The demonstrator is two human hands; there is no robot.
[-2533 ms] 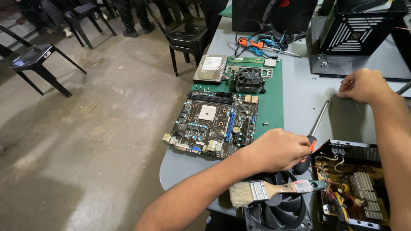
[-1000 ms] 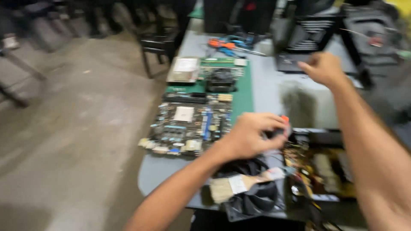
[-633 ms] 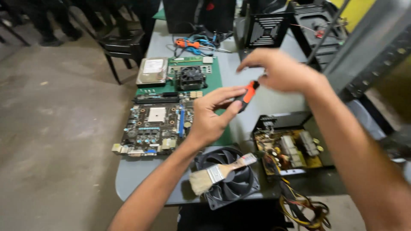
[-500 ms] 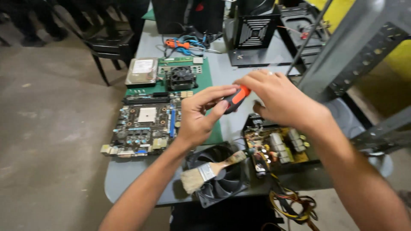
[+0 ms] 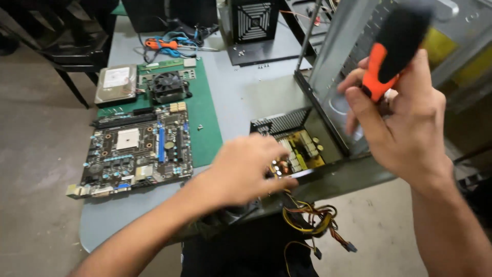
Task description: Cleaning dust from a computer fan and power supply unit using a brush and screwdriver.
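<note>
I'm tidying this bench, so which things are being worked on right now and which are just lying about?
In hand:
right hand holding screwdriver
left hand on open power supply

Lying about:
motherboard
hard drive
cooler fan
green mat

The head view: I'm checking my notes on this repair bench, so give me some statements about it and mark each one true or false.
1. The right hand grips an orange-and-black screwdriver handle. True.
2. The left hand rests on the green circuit motherboard. False: it is at the opened metal power supply box, away from the board.
3. The silver rectangular hard drive lies beyond the motherboard, by the black cooler fan. True.
4. The motherboard lies on the floor. False: it lies on the grey table, partly on a green mat.
</note>
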